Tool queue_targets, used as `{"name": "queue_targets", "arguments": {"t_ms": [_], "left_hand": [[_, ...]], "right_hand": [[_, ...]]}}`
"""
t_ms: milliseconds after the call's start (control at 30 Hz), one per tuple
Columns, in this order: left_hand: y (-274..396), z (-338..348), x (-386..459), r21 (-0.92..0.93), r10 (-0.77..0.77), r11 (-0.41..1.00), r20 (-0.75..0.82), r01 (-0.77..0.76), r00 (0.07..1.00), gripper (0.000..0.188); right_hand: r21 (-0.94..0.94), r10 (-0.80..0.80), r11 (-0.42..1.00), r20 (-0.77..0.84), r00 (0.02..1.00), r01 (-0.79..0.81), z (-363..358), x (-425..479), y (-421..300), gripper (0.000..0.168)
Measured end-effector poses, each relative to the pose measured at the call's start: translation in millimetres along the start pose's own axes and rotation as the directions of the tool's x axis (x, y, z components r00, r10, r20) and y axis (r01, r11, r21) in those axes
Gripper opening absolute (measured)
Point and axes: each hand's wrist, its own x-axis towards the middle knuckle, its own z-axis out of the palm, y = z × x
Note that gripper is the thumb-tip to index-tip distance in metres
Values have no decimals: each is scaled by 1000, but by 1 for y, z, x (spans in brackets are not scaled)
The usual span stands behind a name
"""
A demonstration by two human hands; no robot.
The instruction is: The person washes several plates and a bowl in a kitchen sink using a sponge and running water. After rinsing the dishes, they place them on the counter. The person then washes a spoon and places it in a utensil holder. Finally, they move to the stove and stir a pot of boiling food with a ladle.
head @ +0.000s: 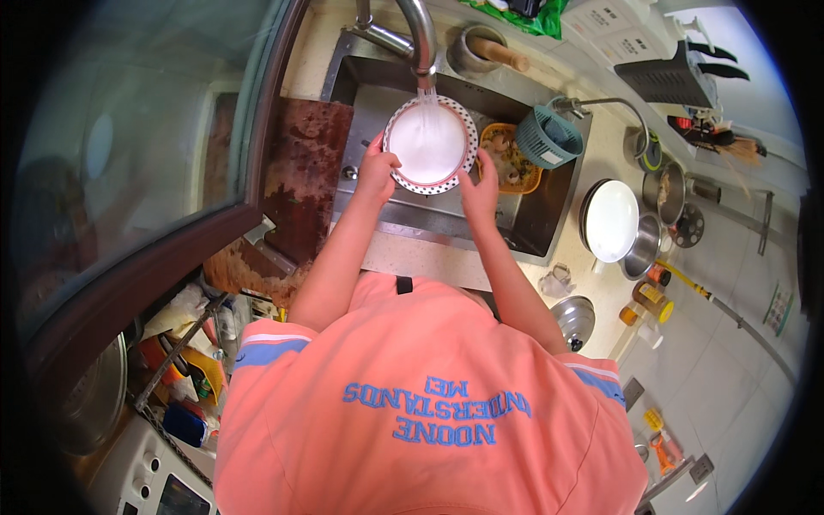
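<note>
A white plate with a dotted rim and a red ring point(428, 151) is held over the stainless steel sink point(412, 222). My left hand point(378, 172) grips its left edge, thumb on the rim. At the plate's lower right edge, my right hand point(479, 190) has its thumb on the rim and its fingers around the side. Water runs from the curved metal faucet point(425, 61) onto the plate's face. An orange basket point(529, 183) with food scraps sits in the sink to the right, beside a blue-green plastic strainer basket point(547, 141) in the corner.
Left of the sink lies a worn wooden board point(299, 174) with a cleaver point(273, 251) on it, near an open window frame point(212, 225). A stone mortar point(473, 55) stands behind the sink. Stacked white plates point(613, 222), a steel bowl point(640, 248) and a pot lid point(573, 318) are at right.
</note>
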Motion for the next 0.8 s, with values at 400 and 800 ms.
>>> {"name": "queue_targets", "arguments": {"t_ms": [400,800], "left_hand": [[-14,7,24,-153,-279,937,215,315,936,42],[79,79,103,-250,-161,941,267,230,950,17]], "right_hand": [[379,417,747,371,830,-545,-42,0,-49,43],[-242,-310,929,-104,945,278,-114,-35,-54,45]]}}
